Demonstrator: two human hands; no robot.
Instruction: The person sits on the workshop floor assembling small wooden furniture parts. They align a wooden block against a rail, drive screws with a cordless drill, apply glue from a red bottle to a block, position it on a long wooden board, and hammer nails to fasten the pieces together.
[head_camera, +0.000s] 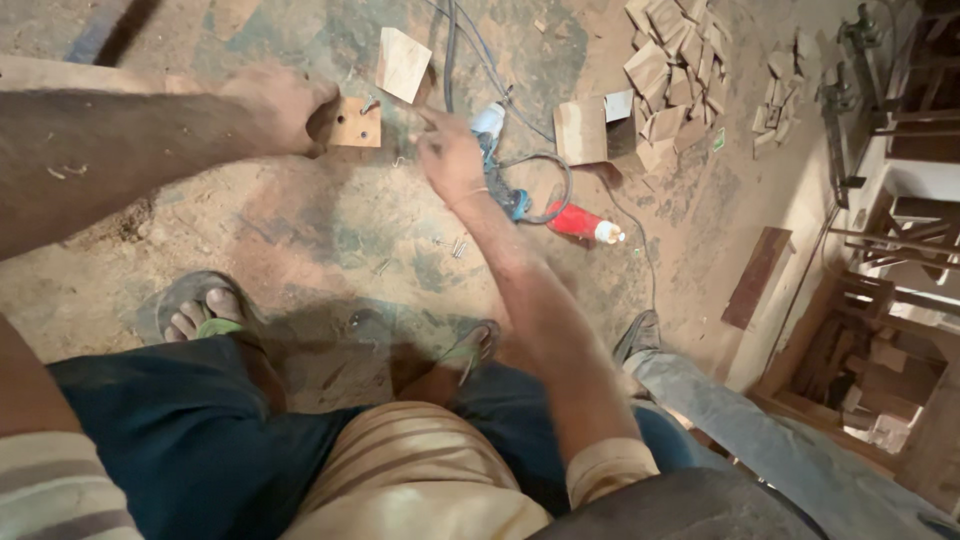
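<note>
While our left hand (285, 105) pins the small square wood block (355, 124) at upper centre, fingers curled on its edge, our right hand (450, 155) pinches something too small to tell — loose screws (455, 246) and tangled cable (540, 165) nearby could slip or snag.

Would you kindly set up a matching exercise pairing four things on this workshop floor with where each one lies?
Things:
1. small square wooden block with holes
2. red bottle with a white cap
3. pile of cut wooden offcuts
4. loose metal screws

Places:
A. heaped at the top right
B. under the left hand
C. right of the coiled cable
D. below the right hand

Pairs: 1-B, 2-C, 3-A, 4-D
</note>
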